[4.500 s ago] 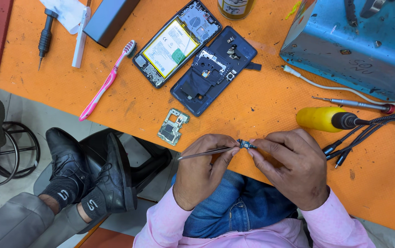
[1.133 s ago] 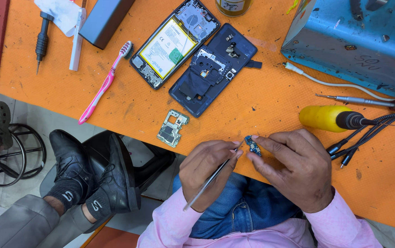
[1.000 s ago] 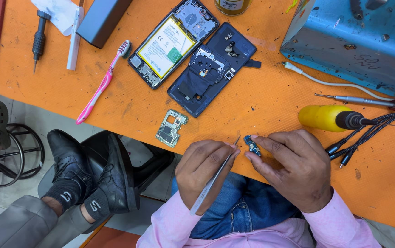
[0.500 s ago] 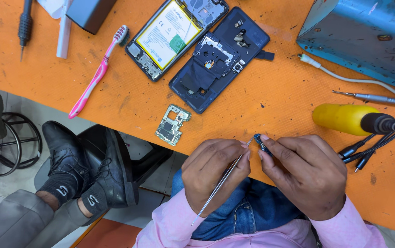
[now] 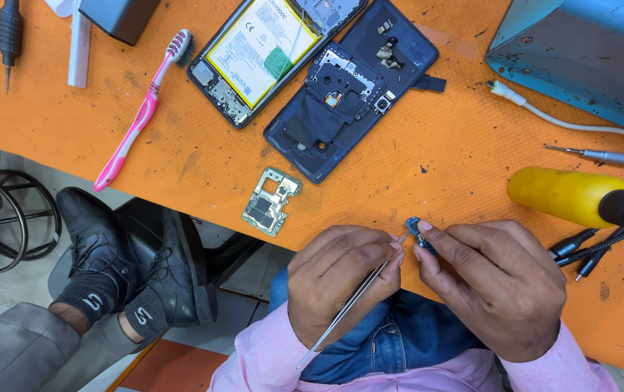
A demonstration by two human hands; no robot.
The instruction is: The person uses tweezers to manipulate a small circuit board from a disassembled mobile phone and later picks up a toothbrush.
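My left hand (image 5: 337, 279) grips thin metal tweezers (image 5: 348, 301), their tip touching a tiny blue circuit part (image 5: 414, 225). My right hand (image 5: 497, 287) pinches that part between thumb and forefinger just above the orange table's near edge (image 5: 471, 167). Beyond my hands lie a small metal shield plate (image 5: 271, 200), a dark phone back housing (image 5: 352, 91) and an opened phone body with its battery showing (image 5: 257, 47).
A pink toothbrush (image 5: 141, 120) lies at the left. A yellow-handled tool (image 5: 577, 197) with black cables, a slim screwdriver (image 5: 606, 155), a white cable (image 5: 566, 123) and a blue metal box (image 5: 588, 51) are at the right. Another person's black shoes (image 5: 134, 279) show below the table.
The view has shifted closer. The tweezers swung from pointing left to angling down toward my lap, tip still at the blue part. Both hands stay together at the table edge.
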